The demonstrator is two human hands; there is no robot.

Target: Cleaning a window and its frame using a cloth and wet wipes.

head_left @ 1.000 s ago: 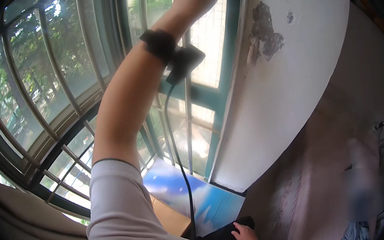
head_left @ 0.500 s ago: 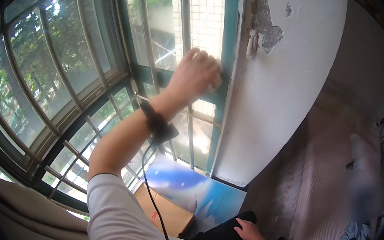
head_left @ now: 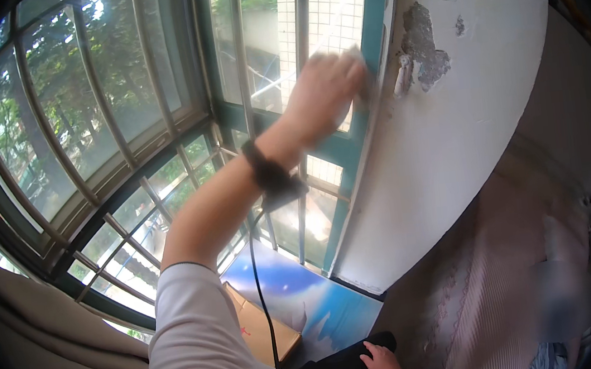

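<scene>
My left hand (head_left: pixel 326 95) is raised against the window's green frame (head_left: pixel 372 25), its fingers curled and blurred by motion. A pale, cloth-like thing (head_left: pixel 356 53) shows at the fingertips, pressed to or very near the frame; its exact kind cannot be made out. On that wrist sits a black strap with a small dark device (head_left: pixel 283 188), from which a black cable (head_left: pixel 264 296) runs down past my sleeve. Low in the view my right hand (head_left: pixel 385 364) lies on my black-trousered leg (head_left: pixel 353 355), fingers loosely stretched and holding nothing.
Metal bars (head_left: pixel 303 18) cross the window panes. Right of the frame stands a white wall (head_left: pixel 463 138) with peeling plaster (head_left: pixel 420 38). A cardboard box (head_left: pixel 272 335) rests beside a blue picture panel (head_left: pixel 345 312) below. Brown curtain (head_left: pixel 44 326) hangs at left, pinkish quilted fabric (head_left: pixel 494 293) at right.
My left hand has moved up and to the right along the green frame. The view has shifted slightly; my right hand stays on my leg.
</scene>
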